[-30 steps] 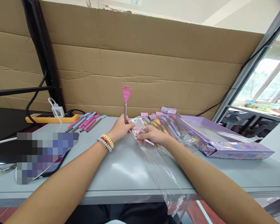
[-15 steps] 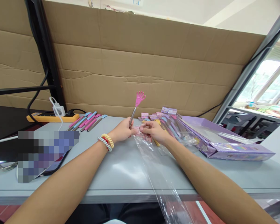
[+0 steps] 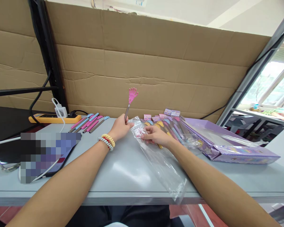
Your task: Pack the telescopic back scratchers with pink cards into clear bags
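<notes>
My left hand (image 3: pixel 120 127), wearing bracelets, is closed around the metal shaft of a back scratcher (image 3: pixel 133 95) whose pink hand-shaped head points up. My left thumb lies close to the open end of a long clear plastic bag (image 3: pixel 162 164); whether they touch I cannot tell. The fingers of my right hand (image 3: pixel 156 135) pinch that bag near its top, by a small pink label. From there the bag slants down toward the table's front edge. Just beyond my right hand lie several bagged back scratchers (image 3: pixel 177 129) with pink and purple header cards.
Several unwrapped back scratchers (image 3: pixel 91 123) in pink and blue lie at the back left. A yellow power strip (image 3: pixel 54 118) with a white charger stands behind a phone (image 3: pixel 63 157) and cables. At right is an open purple box (image 3: pixel 246 153); cardboard (image 3: pixel 142 63) walls the back.
My left hand has moved left with the back scratcher, away from my right hand. The bag's lower end has come up from below the table edge onto the table.
</notes>
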`<state>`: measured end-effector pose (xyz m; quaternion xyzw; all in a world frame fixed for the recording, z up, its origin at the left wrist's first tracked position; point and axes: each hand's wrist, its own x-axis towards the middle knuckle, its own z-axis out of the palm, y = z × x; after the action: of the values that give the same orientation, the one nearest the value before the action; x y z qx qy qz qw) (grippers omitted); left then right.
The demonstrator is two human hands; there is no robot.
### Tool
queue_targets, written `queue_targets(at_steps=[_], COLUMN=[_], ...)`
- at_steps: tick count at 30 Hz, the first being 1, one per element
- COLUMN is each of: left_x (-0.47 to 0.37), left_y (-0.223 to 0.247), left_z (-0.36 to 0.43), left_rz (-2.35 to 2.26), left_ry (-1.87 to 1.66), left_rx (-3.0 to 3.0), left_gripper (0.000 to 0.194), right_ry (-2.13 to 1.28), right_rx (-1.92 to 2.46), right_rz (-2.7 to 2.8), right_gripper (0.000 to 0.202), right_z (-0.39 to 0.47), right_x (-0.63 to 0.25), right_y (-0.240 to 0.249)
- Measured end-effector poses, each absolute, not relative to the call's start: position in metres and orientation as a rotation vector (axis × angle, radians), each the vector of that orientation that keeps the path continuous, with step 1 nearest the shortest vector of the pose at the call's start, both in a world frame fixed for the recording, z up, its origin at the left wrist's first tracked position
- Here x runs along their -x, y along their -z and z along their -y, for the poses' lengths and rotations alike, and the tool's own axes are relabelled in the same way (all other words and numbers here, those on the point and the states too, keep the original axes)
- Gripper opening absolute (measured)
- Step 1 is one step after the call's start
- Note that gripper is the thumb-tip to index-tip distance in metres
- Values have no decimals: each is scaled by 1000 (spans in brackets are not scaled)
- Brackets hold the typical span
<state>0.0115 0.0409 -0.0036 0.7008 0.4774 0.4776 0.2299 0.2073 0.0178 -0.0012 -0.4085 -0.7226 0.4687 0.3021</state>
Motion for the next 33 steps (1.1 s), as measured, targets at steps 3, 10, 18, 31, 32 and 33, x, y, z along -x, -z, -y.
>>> queue_targets(at_steps=[3,10,18,31,32,33], left_x=[-5,8,23,17,14,11], left_y=[-1,-6,-4,-2,-3,-3], left_z=[-43,-50,-60,-58,-55,-52], left_rz=[-1398,-1725,-2002,-1860,-1883,-1898], left_ry=[-1367,-1569,-1712,-1521,-1512,-1500], left_rx=[-1893,-1747,-1531,-1653,-1711,-1779], left_gripper=[30,28,25,27,25,24], right_ry=[-1270,-1384,-1503,-1353,-1353,-1348], right_rx=[1094,1114,1333,1154,1182,1214], right_rz=[1980,2094,2192,1884,1897,1916], right_gripper=[26,22,22,36,37,38], right_z=[-14,-12,-9,-15,-15,-14], right_x=[-206,-210,-214,-209,-208,-208], right_y=[-2,-5,-13,-2,-2,-2])
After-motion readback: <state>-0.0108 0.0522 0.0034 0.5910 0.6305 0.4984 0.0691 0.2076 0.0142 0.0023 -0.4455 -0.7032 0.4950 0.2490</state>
